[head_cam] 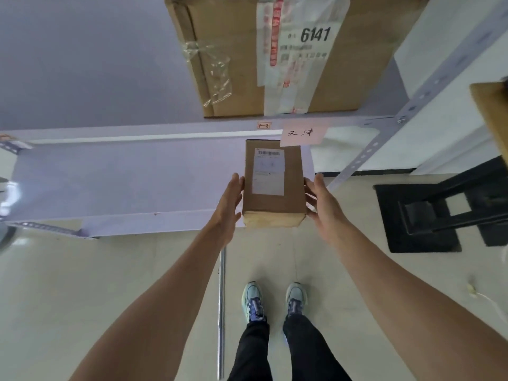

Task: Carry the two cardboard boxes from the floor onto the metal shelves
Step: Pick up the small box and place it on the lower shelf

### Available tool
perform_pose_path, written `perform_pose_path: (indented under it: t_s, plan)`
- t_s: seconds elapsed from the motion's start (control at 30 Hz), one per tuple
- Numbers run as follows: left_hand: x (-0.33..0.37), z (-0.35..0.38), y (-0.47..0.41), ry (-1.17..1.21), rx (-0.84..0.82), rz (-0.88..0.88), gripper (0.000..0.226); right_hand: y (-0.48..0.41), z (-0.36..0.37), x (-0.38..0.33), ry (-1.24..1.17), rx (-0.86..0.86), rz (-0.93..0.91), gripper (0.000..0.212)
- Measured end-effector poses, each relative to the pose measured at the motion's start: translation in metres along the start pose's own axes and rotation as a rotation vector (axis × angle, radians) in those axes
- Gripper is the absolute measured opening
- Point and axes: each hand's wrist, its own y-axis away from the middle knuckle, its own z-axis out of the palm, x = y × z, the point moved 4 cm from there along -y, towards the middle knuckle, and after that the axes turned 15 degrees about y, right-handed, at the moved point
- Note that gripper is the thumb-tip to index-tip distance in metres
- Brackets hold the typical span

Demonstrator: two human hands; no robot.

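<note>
Resting lengthwise on shelf (110, 177), small box (275, 188) pointing away, label up.

Bright, even indoor light, faint shadows, glare on the shelf (110, 182), edges bent by wide-angle distortion

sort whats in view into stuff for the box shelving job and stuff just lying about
Job:
small box, between left hand and right hand
big box, on the upper shelf
shelves

Lying about:
metal rod on the floor
black stand
paper note on the shelf edge
</note>
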Motion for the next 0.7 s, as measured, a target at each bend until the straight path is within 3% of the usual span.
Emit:
perform_pose_path:
  t_s: [0.07,0.3,0.47,0.7]
  plan:
    - [-0.002,0.001,-0.018,-0.008,-0.007,-0.015,0.087,-0.023,-0.002,-0.001,0.007,-0.011,-0.015,0.067]
    - [-0.016,-0.004,-0.091,-0.005,-0.023,0.046,0.051,-0.105,-0.007,0.012,0.029,-0.013,-0.060,0.065]
    - [-0.032,-0.014,-0.127,-0.033,-0.023,0.107,0.070,-0.147,-0.002,0.031,0.015,-0.007,-0.102,0.064]
    - [-0.049,-0.022,-0.159,-0.021,-0.020,0.133,0.063,-0.184,0.003,0.056,-0.002,-0.026,-0.125,0.067]
